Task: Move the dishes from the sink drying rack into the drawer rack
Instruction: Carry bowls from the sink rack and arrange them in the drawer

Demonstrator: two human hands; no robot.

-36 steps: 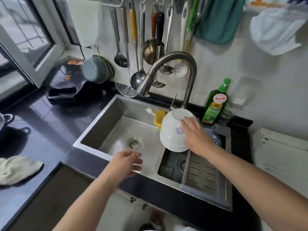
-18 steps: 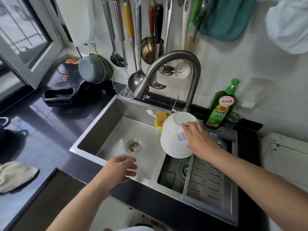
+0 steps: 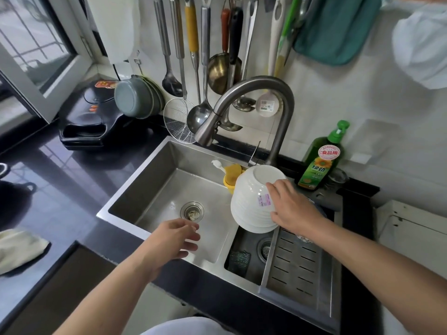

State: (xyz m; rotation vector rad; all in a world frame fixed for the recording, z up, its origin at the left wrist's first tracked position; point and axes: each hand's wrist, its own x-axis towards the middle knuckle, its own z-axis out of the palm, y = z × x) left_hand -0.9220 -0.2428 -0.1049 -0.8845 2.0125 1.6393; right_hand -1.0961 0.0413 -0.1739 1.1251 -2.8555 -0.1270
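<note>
Head: faucet (image 3: 278, 97) arches over bowls (image 3: 251, 204).

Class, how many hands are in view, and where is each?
2. The left hand hovers open over the sink basin; the right hand rests on the stacked white bowls.

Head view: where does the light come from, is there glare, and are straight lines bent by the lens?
In the head view, daylight enters from the window at upper left; the black counter reflects it as pale glare; the window frame and the sink edges bow outward, wide-angle distortion; the stack of white bowls under the right hand is sharp, and the left hand looks slightly soft.
</note>
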